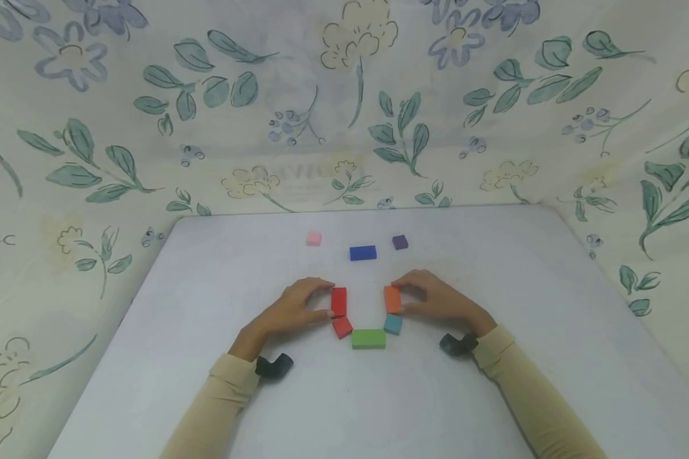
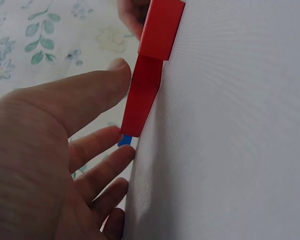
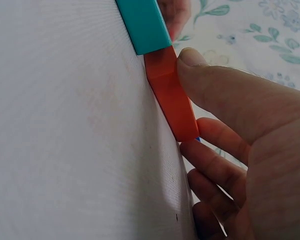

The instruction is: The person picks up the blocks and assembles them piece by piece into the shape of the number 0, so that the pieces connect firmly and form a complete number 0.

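Observation:
My left hand (image 1: 296,307) pinches a red rectangular block (image 1: 339,301) lengthwise, thumb at its near end and index finger at its far end. The other fingers (image 2: 110,162) spread loosely beside it in the left wrist view. Opposite, my right hand (image 1: 439,301) holds an orange rectangular block (image 1: 392,299) the same way, thumb near and index finger far. A small red cube (image 1: 342,327) sits at the near end of the red block. Below the orange block is a teal cube (image 1: 393,324). Between both cubes, a green rectangular block (image 1: 369,338) closes the near side of this U-shaped row.
Farther back on the white table (image 1: 207,274) lie a blue rectangular block (image 1: 363,253), a pink cube (image 1: 313,238) and a dark purple cube (image 1: 400,242). Floral cloth (image 1: 298,172) rises behind the table and at its sides. Dark bands sit at both wrists.

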Action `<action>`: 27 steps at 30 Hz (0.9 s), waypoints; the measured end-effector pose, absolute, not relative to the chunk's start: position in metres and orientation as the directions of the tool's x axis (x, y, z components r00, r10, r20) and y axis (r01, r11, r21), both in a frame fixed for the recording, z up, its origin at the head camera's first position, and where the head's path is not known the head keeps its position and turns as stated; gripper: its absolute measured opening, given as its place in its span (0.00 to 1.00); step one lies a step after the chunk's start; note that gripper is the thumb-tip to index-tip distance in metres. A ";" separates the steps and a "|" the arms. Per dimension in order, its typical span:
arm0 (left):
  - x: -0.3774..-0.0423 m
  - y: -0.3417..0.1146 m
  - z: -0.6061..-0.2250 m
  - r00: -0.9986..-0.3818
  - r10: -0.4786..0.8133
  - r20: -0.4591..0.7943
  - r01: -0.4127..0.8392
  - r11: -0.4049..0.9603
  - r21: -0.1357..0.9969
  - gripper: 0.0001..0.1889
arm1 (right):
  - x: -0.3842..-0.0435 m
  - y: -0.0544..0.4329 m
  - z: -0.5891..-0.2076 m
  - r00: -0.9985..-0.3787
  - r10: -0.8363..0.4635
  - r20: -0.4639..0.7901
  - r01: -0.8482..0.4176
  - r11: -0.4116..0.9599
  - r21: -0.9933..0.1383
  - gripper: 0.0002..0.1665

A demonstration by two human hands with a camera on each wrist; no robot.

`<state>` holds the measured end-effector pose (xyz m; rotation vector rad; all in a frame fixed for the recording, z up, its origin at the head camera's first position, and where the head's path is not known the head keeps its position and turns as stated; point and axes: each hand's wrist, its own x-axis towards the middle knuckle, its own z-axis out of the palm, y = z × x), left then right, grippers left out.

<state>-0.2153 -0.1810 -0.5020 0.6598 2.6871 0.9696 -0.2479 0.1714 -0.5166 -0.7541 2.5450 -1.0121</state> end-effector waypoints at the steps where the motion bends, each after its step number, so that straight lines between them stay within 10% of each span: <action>1: -0.216 -0.181 -0.503 -0.879 0.475 -0.044 0.337 0.685 0.646 0.32 | -0.248 0.172 -0.517 -0.816 -0.572 -0.080 -0.361 0.612 -0.703 0.31; 27: -0.213 -0.181 -0.505 -0.890 0.454 -0.041 0.328 0.701 0.634 0.31 | -0.247 0.171 -0.516 -0.810 -0.582 -0.069 -0.388 0.621 -0.681 0.33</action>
